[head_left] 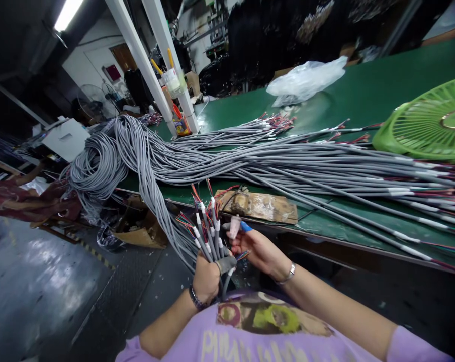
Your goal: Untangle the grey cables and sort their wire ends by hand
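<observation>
My left hand (207, 277) is wrapped around a bundle of grey cables (208, 249) below their stripped ends, its thumb covered in grey tape. White bands and loose coloured wires top the upright ends. Just to the right, my right hand (254, 250) has its fingers curled, with white and blue wraps on some fingertips. Its fingers close on thin coloured wires (243, 256) at the end of one cable, partly hidden by the hand. From the held bundle, the cables run back up to the left over the table edge.
A long pile of grey cables (219, 161) stretches across the green table (227, 108), with coils (99, 168) at the left. A wooden block (272, 207) lies at the front edge. A green fan (431, 120), a plastic bag (306, 80) and white posts (142, 58) stand farther off.
</observation>
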Action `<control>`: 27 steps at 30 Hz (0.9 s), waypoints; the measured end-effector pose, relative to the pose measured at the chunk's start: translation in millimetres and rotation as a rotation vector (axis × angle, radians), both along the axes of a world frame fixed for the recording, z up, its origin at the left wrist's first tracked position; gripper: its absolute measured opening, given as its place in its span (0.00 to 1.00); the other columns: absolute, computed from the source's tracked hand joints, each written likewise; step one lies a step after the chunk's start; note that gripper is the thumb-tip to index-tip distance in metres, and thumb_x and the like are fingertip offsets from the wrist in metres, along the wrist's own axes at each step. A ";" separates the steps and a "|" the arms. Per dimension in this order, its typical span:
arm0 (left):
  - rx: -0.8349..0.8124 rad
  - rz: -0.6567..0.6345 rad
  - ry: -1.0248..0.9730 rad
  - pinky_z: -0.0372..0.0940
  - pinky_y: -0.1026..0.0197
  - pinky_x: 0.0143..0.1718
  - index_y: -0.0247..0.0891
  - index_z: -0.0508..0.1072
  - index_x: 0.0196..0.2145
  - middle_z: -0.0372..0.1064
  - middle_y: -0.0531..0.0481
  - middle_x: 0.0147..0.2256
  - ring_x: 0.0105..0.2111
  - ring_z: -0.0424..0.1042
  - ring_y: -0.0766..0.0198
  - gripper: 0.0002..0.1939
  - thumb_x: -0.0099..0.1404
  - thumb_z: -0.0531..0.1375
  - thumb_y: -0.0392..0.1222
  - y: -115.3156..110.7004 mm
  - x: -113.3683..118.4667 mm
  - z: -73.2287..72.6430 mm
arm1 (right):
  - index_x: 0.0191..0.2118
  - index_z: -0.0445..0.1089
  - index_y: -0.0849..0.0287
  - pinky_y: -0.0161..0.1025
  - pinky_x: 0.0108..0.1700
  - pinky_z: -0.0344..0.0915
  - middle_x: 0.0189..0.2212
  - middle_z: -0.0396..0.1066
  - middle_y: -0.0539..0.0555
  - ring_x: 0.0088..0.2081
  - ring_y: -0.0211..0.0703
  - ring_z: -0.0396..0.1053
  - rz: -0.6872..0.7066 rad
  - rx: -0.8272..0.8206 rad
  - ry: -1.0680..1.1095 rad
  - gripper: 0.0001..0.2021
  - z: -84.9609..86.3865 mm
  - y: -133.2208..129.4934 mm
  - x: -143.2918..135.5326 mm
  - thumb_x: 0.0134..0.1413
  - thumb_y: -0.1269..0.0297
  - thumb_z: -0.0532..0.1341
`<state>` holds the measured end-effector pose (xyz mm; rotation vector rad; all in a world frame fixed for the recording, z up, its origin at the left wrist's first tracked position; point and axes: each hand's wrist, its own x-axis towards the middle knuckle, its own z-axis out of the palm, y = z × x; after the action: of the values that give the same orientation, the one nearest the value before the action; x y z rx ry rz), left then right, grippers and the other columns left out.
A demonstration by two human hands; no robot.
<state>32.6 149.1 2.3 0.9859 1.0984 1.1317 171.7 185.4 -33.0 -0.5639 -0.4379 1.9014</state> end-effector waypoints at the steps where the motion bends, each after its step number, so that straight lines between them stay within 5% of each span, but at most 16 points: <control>1: 0.001 0.005 0.004 0.61 0.64 0.23 0.35 0.72 0.23 0.68 0.54 0.20 0.20 0.66 0.67 0.08 0.45 0.67 0.38 0.0 -0.1 0.7 | 0.32 0.71 0.60 0.35 0.30 0.63 0.28 0.71 0.52 0.26 0.35 0.65 -0.025 0.011 -0.030 0.14 0.7 -0.9 -0.1 0.48 0.53 0.65; 9: -0.007 0.013 -0.047 0.63 0.63 0.27 0.34 0.72 0.23 0.70 0.53 0.22 0.23 0.68 0.66 0.09 0.43 0.68 0.37 12.6 7.1 6.0 | 0.30 0.72 0.62 0.36 0.29 0.62 0.25 0.70 0.53 0.24 0.36 0.64 -0.059 0.042 -0.071 0.19 1.0 3.9 -4.6 0.45 0.48 0.65; 19: -0.065 0.006 -0.052 0.62 0.64 0.24 0.34 0.71 0.24 0.69 0.54 0.21 0.20 0.65 0.68 0.11 0.42 0.68 0.36 18.0 9.3 -3.4 | 0.32 0.72 0.59 0.36 0.30 0.65 0.25 0.73 0.50 0.25 0.36 0.67 -0.094 -0.058 0.056 0.13 -3.0 11.4 -9.7 0.43 0.55 0.69; 27: -0.074 0.024 -0.044 0.64 0.63 0.26 0.35 0.71 0.26 0.70 0.54 0.22 0.21 0.68 0.66 0.13 0.41 0.69 0.36 10.8 5.1 -2.1 | 0.34 0.71 0.59 0.34 0.29 0.65 0.28 0.72 0.52 0.26 0.35 0.66 0.008 -0.052 0.084 0.19 -2.3 9.1 -3.4 0.49 0.46 0.62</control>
<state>37.7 159.9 0.3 0.8889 1.1110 1.1192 168.3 194.4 -35.4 -0.5146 -0.3373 1.9411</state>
